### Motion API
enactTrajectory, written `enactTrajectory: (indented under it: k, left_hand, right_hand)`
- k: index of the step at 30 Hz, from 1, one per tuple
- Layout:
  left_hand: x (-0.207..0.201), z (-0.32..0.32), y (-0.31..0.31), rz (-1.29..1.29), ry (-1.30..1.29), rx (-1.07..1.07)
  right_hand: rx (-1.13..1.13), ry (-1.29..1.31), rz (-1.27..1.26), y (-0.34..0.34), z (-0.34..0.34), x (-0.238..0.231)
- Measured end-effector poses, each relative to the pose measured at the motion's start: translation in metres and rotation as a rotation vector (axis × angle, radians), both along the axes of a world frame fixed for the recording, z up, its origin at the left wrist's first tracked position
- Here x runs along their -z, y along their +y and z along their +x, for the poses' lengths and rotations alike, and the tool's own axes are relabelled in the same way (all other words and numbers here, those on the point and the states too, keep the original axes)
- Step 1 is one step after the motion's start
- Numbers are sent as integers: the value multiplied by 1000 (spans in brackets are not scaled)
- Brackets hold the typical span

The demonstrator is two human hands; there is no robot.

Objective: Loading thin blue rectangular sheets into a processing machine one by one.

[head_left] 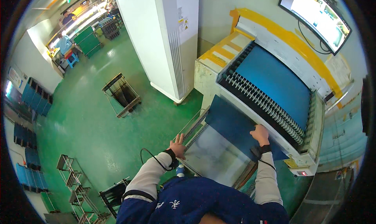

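My left hand [178,147] has its fingers spread at the toothed side rail of a slotted rack [196,132] in front of me. The fingers are apart and hold nothing that I can see. A thin dark blue panel [229,120] lies tilted across the rack's far part, between it and the roller machine. My right hand [260,135] is closed at the panel's edge, close to the machine's front. The fingertips are partly hidden. Below the panel, a greyish sheet-like surface [215,153] shows inside the rack. A brighter blue panel [274,83] lies on the machine beyond the rollers.
The roller machine [266,106] stands at the right, below a wall screen [317,16]. A tall white cabinet [156,40] is ahead. An empty-looking rack [121,94] stands on the green floor, with more racks [74,181] at the left. A person [64,44] sits far off.
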State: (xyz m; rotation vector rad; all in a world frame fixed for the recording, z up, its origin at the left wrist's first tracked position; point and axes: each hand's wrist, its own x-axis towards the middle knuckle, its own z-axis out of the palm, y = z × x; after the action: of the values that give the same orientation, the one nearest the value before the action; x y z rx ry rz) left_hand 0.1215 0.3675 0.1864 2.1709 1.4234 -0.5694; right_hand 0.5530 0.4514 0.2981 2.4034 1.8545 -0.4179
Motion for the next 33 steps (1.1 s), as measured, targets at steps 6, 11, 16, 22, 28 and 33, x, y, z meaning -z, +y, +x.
enactTrajectory:
  k: [6,11,16,22,28,33]
  left_hand:
    - [-7,2,1,-22,12,8]
    - [-5,-1,0,-24,0,-1]
    - [-5,-1,0,-26,15,5]
    - [-4,-2,0,-20,0,16]
    - [-12,1,1,-45,21,7]
    - [-8,0,0,-49,21,5]
  right_hand:
    - [-19,-3,18,-2,3,2]
    - [-11,18,21,-2,-3,-4]
    - [-23,0,9,-2,-4,-5]
    - [-8,-2,-11,-1,-3,-4]
    - [18,-14,-13,-2,-6,-8]
    - [25,5,14,-2,-4,-2]
